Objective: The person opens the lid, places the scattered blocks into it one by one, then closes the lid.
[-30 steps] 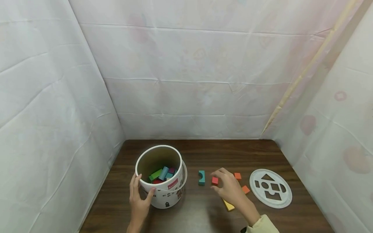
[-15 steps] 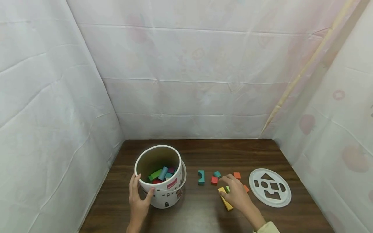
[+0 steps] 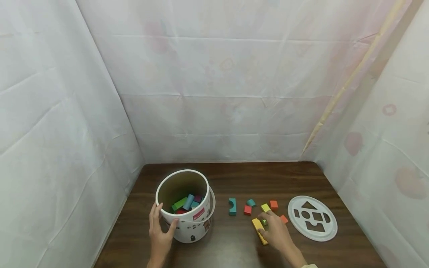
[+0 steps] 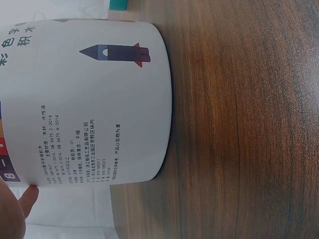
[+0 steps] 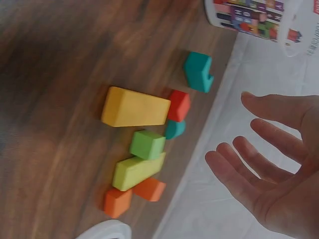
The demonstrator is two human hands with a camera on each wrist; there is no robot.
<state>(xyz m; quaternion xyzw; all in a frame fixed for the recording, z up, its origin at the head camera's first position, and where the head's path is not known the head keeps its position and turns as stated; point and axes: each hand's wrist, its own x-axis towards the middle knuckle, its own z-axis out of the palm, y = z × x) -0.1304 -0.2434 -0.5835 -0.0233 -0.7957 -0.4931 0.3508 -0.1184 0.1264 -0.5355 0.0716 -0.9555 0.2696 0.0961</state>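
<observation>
My left hand (image 3: 161,234) holds the near left side of a white printed bucket (image 3: 191,231), fingers at the rim and thumb on the front wall. Several coloured blocks (image 3: 188,201) lie inside it. In the left wrist view, part of that hand (image 4: 11,214) touches the printed wall. My right hand (image 3: 277,232) hovers over loose blocks, fingers apart and nothing in them. Nearest it are a long yellow block (image 3: 260,232), a green block (image 3: 264,222) partly hidden, and a yellow-green block (image 5: 139,172). In the right wrist view, the fingers (image 5: 232,172) are spread and relaxed.
A red block (image 3: 247,210), a small teal block (image 3: 251,203) and a teal arch block (image 3: 232,207) lie between bucket and right hand. Two orange blocks (image 3: 273,205) sit beyond the hand. A white lid (image 3: 327,231) with shaped holes rests at right. White sheeting (image 3: 214,111) surrounds the table.
My right hand has moved away from the red block, to the right and nearer me, uncovering the small teal, yellow-green and yellow blocks. My left hand stays on the bucket.
</observation>
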